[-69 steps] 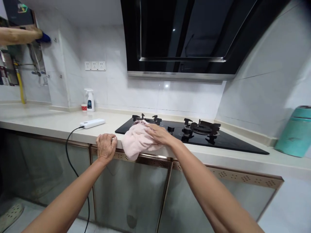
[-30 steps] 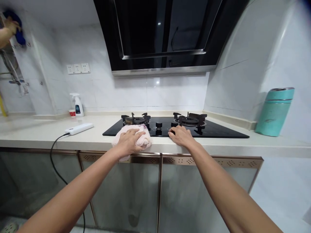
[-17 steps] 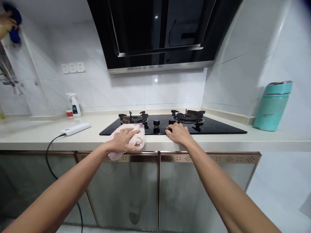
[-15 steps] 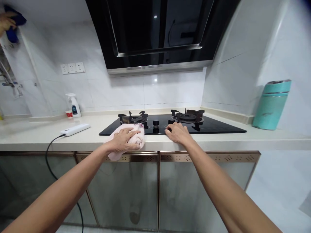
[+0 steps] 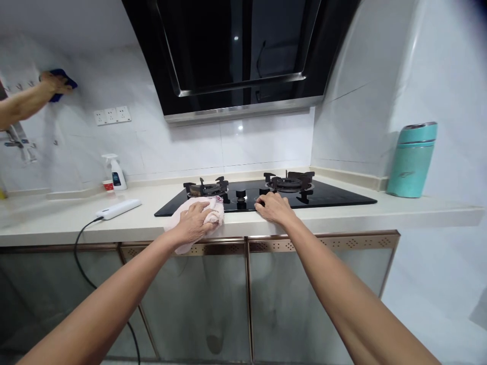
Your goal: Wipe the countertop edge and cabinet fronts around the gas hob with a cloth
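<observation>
My left hand (image 5: 193, 223) grips a pale pink cloth (image 5: 215, 213), bunched beneath its fingers. The cloth lies over the front left edge of the black glass gas stove (image 5: 335, 193) and hangs down past the counter's lip. At the stove's front edge, right of the middle, rests my right hand (image 5: 274, 207), its fingers loosely bent and holding nothing that shows. Just behind its fingertips is a black knob (image 5: 264, 191); another knob (image 5: 241, 193) stands between the two hands. Black pan supports sit on the left burner (image 5: 207, 188) and the right burner (image 5: 289, 182).
A black range hood (image 5: 236, 61) hangs above. On the counter's left are a white corded device (image 5: 118, 208), a spray bottle (image 5: 117, 175) and a red-white cup (image 5: 108, 186). A turquoise container (image 5: 413, 161) stands right. Another person's hand (image 5: 55, 85) holds a blue cloth (image 5: 63, 81) against the wall.
The view has shifted slightly. My left hand and the pink cloth have barely moved on the stove edge; my right hand stays put. The other person's hand and blue cloth have come further into view.
</observation>
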The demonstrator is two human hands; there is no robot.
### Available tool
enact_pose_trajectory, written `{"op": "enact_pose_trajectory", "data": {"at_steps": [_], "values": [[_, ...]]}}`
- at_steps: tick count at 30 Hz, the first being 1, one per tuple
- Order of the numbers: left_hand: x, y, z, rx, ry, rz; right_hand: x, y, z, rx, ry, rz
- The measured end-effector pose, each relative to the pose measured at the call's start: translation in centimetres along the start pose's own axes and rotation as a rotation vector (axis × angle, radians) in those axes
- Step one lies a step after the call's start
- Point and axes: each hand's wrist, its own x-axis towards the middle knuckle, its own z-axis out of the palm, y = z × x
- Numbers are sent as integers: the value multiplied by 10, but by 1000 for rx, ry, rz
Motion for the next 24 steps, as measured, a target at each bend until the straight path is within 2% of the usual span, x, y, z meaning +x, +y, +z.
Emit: {"op": "enact_pose_trajectory", "data": {"at_steps": [4,15,24], "values": [[-2,1,-5,32,-83,42,0,0,0,2,-3,0],[15,24,-14,136,-132,-35,0,-1,0,-26,-19,-8],[11,39,-3,212,0,94,0,0,2,-38,-20,-8]]}}
